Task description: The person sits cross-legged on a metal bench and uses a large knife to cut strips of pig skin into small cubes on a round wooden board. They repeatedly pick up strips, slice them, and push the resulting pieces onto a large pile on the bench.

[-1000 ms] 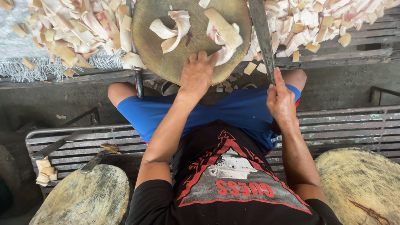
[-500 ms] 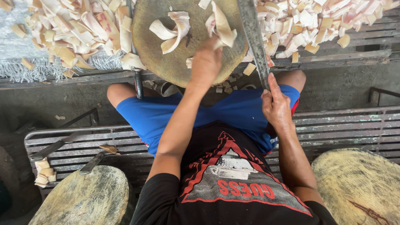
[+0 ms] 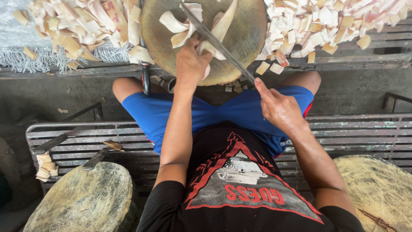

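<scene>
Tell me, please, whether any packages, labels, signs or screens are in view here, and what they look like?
No packages, signs or screens show.
Shirt print: on the person's black shirt, low centre; red-outlined triangle, grey picture, red lettering.
Red marks: on a pale strip, upper-left pile.

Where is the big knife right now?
In the head view, the long knife lies slanted across the round chopping block, held by the right hand, its blade beside the left hand.
</scene>
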